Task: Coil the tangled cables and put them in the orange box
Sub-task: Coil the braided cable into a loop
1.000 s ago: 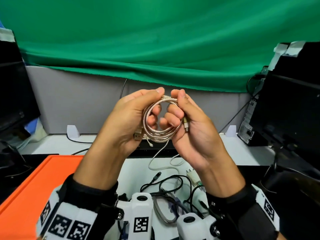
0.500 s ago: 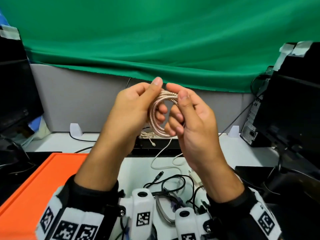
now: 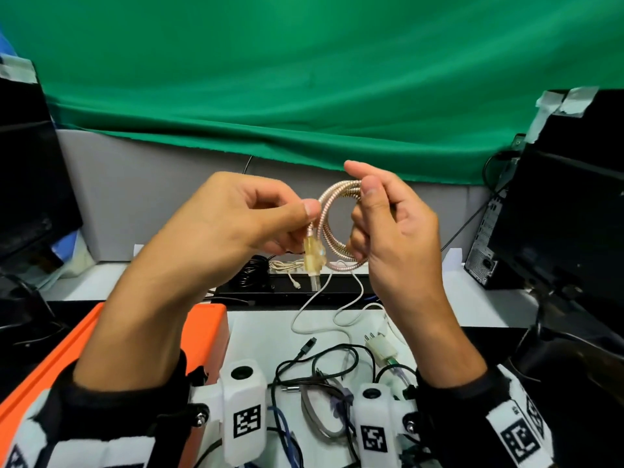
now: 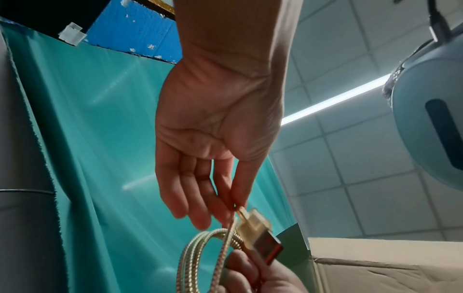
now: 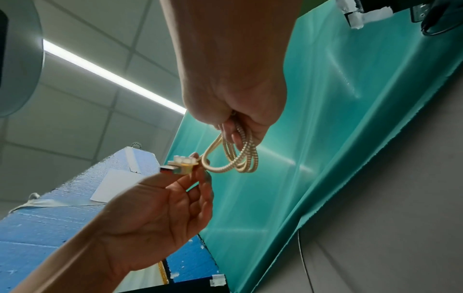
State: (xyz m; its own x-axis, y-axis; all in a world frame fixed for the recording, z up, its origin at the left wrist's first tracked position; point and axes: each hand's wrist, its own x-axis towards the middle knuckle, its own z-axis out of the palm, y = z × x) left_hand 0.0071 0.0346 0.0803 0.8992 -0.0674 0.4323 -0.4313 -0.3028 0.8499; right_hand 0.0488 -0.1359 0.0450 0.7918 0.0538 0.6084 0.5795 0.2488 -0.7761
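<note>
Aloft, above the tabletop (image 3: 472, 292): gold braided cable (image 3: 332, 228), coiled in several loops. Right hand (image 3: 388, 231) grips the coil's right side, fingers curled round the strands. Left hand (image 3: 243, 221) pinches the cable just above its clear plug (image 3: 313, 256). Orange box (image 3: 202, 336) near left; tangled cables (image 3: 324, 369) lie below the hands.

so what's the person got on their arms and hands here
Both hands are bare: left hand, right hand. Black long sleeves end at the wrists. Over each sits a white strap printed with black square markers, and a white moulded wrist camera housing with a round dark lens and its own square marker.
</note>
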